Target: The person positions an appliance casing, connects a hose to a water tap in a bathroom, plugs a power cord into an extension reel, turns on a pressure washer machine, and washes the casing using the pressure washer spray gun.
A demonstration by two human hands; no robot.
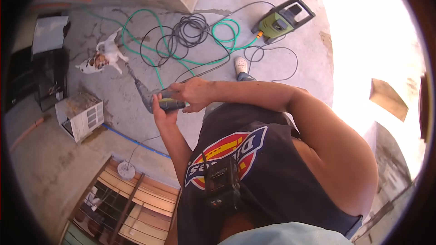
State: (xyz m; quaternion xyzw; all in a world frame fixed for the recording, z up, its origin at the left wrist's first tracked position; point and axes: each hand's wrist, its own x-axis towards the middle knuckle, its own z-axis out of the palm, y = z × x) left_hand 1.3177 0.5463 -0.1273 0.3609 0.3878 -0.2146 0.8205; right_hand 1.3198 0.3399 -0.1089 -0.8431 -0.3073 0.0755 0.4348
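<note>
Left hand (165,114) and right hand (194,94) both curl firmly round spray gun (145,96), left of centre. Green hose (248,45) already joins washer (278,23), upper right; no spray visible, remaining work unclear.

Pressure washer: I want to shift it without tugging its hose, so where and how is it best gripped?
I'd grip the outer bar of its black loop handle, coming from the side opposite the orange connector; the open loop leaves room for fingers to wrap around.

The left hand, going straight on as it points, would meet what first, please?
The left hand would probably first meet the grey tool it already holds; depth beyond that is unclear.
</note>
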